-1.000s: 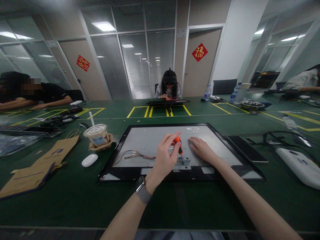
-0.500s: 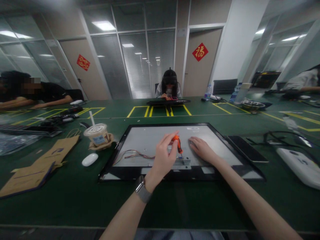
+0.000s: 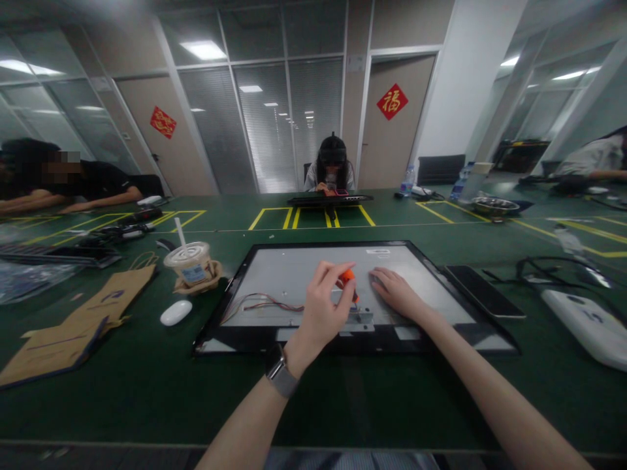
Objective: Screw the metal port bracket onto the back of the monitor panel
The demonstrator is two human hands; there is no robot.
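A flat panel with a grey metal back and black frame lies before me, seemingly a display. My left hand, with a watch at the wrist, grips the orange handle of a screwdriver between thumb and fingers. The tool stands nearly upright, its shaft pointing down at a small metal bracket near the panel's front edge. Whether the tip sits in a screw is too small to tell. My right hand rests flat on the panel, fingers stretched out. Thin wires run across the panel's left part.
Left of the panel are a white mouse, a drink cup with a straw and a brown paper bag. To the right lie a phone, black cables and a white device. A person sits opposite.
My left thumb and fingers have shifted around the screwdriver's handle, and the thumb now covers more of it. My right hand has stayed in place.
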